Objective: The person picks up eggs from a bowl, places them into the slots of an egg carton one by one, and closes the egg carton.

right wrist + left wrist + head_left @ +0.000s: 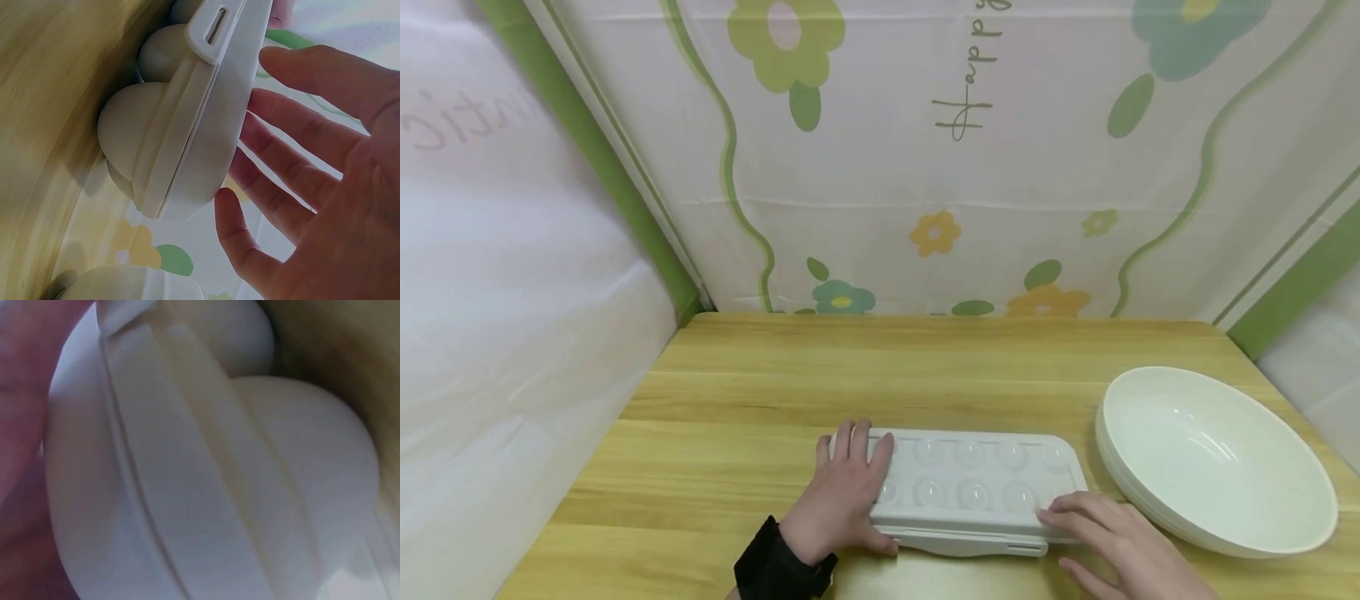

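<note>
A white lidded egg box (951, 518) lies lengthwise on the wooden table, its lid down and marked with rows of round bumps. My left hand (842, 492) rests on the lid's left end, fingers spread toward the back edge and thumb at the front edge. At the front right corner, my right hand (1108, 533) touches the lid with loosely bent fingertips. The right wrist view shows those fingers (281, 169) against the lid's side, with a slotted latch (215, 28) above. Rounded cups (312, 450) bulge from the box's underside in the left wrist view.
A large white bowl (1217, 467) stands to the right of the egg box, close to my right hand. Light wood tabletop (700, 467) spreads to the left and behind. A flower-printed cloth (880, 167) hangs along the table's back edge, with more cloth at both sides.
</note>
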### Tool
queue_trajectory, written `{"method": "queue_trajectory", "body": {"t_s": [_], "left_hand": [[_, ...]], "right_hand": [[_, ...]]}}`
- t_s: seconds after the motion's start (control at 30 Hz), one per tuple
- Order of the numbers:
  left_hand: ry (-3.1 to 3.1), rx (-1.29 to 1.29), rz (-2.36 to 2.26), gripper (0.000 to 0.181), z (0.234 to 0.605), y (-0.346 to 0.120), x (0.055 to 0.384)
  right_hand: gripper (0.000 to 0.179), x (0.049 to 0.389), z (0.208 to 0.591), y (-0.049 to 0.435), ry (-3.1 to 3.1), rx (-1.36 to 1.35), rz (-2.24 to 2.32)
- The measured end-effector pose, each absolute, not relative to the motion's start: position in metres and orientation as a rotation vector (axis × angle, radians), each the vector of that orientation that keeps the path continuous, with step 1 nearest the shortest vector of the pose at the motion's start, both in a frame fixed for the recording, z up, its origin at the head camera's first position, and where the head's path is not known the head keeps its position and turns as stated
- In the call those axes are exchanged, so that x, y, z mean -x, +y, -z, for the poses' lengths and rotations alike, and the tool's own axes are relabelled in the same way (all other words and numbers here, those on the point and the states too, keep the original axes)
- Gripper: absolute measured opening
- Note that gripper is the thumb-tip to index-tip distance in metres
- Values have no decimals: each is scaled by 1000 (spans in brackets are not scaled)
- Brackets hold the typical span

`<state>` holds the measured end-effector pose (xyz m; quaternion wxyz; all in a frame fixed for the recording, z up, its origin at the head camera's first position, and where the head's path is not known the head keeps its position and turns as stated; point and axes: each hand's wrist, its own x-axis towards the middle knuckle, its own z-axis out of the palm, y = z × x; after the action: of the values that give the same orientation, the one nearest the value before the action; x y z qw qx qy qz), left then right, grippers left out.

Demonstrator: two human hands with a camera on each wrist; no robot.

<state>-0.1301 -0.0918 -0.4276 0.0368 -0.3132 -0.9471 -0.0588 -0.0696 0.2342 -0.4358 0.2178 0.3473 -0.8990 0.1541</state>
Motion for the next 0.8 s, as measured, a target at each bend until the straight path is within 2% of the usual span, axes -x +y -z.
{"method": "queue_trajectory", "body": {"t_s": [0.37,0.8], "left_hand": [[-2937,936,65,109,423,-87,129],[-2932,927,89,108,423,-88,128]], "right_hand": [[41,72,434,234,-2471,-989,-481],[53,72,440,227,-2574,-902,-374]]}}
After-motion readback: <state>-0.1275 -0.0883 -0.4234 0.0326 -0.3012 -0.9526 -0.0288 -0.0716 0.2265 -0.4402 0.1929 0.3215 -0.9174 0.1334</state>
